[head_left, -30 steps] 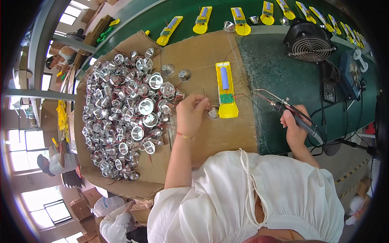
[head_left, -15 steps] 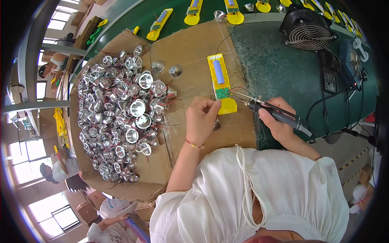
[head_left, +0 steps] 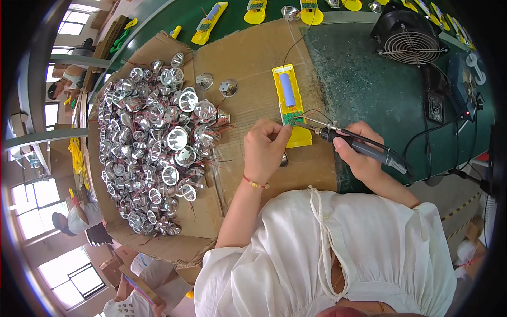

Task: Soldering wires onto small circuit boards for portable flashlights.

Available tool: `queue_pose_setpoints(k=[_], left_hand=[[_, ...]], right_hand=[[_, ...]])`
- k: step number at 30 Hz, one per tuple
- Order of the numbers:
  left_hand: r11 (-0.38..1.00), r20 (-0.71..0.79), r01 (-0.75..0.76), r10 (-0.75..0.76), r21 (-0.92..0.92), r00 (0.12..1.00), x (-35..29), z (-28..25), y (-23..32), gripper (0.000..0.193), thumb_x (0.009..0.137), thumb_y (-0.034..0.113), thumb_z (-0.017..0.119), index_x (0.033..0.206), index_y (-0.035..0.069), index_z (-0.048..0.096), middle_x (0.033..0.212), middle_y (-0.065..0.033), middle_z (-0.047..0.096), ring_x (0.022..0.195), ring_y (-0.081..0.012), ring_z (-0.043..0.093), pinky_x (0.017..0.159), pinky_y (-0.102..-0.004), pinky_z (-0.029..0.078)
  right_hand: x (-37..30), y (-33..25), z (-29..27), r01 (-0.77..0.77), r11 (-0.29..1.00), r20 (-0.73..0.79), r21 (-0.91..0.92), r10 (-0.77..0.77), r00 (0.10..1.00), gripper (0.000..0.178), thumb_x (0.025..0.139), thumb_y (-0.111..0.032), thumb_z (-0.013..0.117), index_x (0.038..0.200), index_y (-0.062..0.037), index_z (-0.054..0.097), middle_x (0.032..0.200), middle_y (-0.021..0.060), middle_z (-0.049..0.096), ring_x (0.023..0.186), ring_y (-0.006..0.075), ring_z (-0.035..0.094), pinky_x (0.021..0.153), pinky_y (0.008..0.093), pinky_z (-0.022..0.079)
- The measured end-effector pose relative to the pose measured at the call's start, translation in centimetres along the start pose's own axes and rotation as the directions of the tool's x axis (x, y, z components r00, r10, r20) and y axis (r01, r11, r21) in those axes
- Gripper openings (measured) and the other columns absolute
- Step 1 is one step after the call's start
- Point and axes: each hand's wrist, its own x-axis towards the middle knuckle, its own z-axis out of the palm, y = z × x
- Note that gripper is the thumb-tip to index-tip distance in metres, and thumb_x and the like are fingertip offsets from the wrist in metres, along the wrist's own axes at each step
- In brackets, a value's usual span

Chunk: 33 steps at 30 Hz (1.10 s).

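Observation:
A yellow plastic housing lies on the cardboard before me, with a purple cylindrical battery cell and a green circuit board in it. My right hand is wrapped round a dark soldering iron with a thin metal tube along it. The iron's tip reaches the lower part of the board. My left hand is closed, thumb and forefinger pinched at the board's lower left edge; what they hold is too small to make out. Beside that hand sits a partly hidden silver reflector cup.
Left of me, a cardboard tray holds a heap of silver reflector cups with thin wires. Two loose cups stand beyond it. A black fan and a blue soldering station stand at right. Yellow housings line the far side.
The iron's tip has moved left, from beside the housing onto the circuit board. My left hand stays pinched near the board's edge. The view has shifted slightly.

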Motion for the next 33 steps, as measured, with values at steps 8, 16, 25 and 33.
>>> queue_pose_setpoints(k=[8, 16, 25, 33], left_hand=[[0.997, 0.036, 0.024, -0.022, -0.067, 0.999, 0.3, -0.1, -0.7, 0.017, 0.076, 0.011, 0.066, 0.07, -0.004, 0.063, 0.065, -0.0094, 0.056, 0.054, -0.0148, 0.054, 0.051, -0.0276, 0.041], [0.994, 0.009, 0.08, -0.079, -0.078, 0.997, 0.1, 0.0, -0.3, 0.016, 0.075, 0.013, 0.067, 0.072, -0.002, 0.063, 0.065, -0.0093, 0.056, 0.054, -0.015, 0.054, 0.051, -0.0286, 0.042], [0.7, -0.043, -0.471, 0.581, 0.537, 0.813, -2.3, 0.2, 0.7, 0.02, 0.064, 0.015, 0.072, 0.079, 0.009, 0.06, 0.083, -0.0034, 0.052, 0.077, -0.0214, 0.051, 0.066, -0.0341, 0.038], [0.815, -0.13, -0.37, 0.468, 0.445, 0.874, -2.3, 1.0, -0.2, 0.008, 0.069, 0.008, 0.069, 0.072, 0.005, 0.062, 0.08, -0.0054, 0.053, 0.073, -0.0209, 0.054, 0.064, -0.0338, 0.043]], right_hand=[[-0.7, -0.5, -0.2, -0.046, 0.998, -0.094, 0.051, 0.05, 0.994, 0.014, 0.078, -0.009, 0.066, 0.082, 0.0005, 0.055, 0.064, 0.0042, 0.057, 0.055, 0.0065, 0.051, 0.049, 0.0209, 0.041], [-1.2, -0.3, -0.7, -0.062, 0.993, -0.112, 0.103, 0.074, 0.991, 0.015, 0.077, -0.01, 0.068, 0.079, -0.001, 0.056, 0.064, 0.0022, 0.058, 0.057, 0.0055, 0.05, 0.051, 0.0212, 0.041], [-1.5, 0.0, -1.3, -0.039, 0.997, -0.061, 0.069, 0.043, 0.997, 0.015, 0.08, -0.008, 0.063, 0.083, 0.0013, 0.051, 0.066, 0.0071, 0.056, 0.054, 0.0074, 0.051, 0.047, 0.0199, 0.04], [-1.9, -0.5, -1.3, -0.108, 0.991, -0.074, 0.085, 0.114, 0.991, 0.013, 0.077, -0.009, 0.067, 0.082, -0.0007, 0.058, 0.066, 0.0018, 0.058, 0.058, 0.0045, 0.05, 0.051, 0.0203, 0.041]])
